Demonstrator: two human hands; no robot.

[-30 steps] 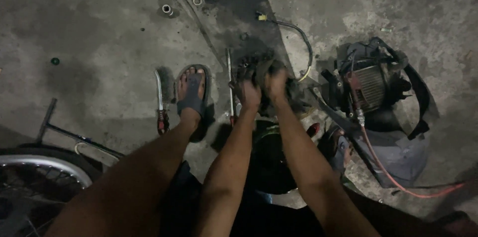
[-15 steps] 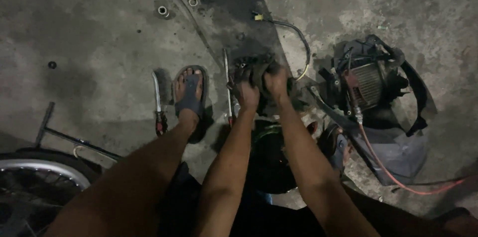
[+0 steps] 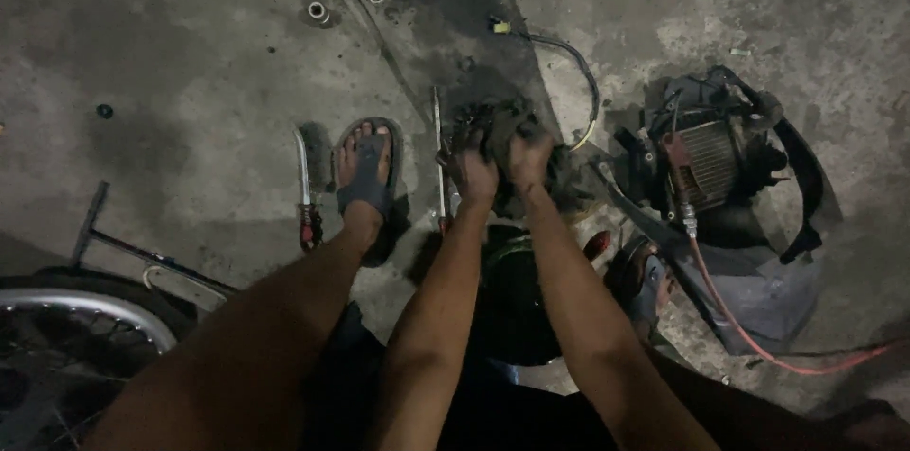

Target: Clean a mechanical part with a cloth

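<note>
Little differs from half a second ago: my left hand (image 3: pixel 471 170) and right hand (image 3: pixel 527 155) stay clamped side by side on the dark greasy engine part (image 3: pixel 512 129), fingers curled over its top. It sits on the concrete floor (image 3: pixel 190 63) between my sandalled foot (image 3: pixel 364 171) and the motor (image 3: pixel 706 157). Too dark to tell its long axis or facing. A screwdriver (image 3: pixel 303 188) lies left.

Both my arms stretched forward, hands side by side.
My left hand (image 3: pixel 471 170) and right hand (image 3: pixel 527 155) curl downward, fingers bent, almost touching.
</note>
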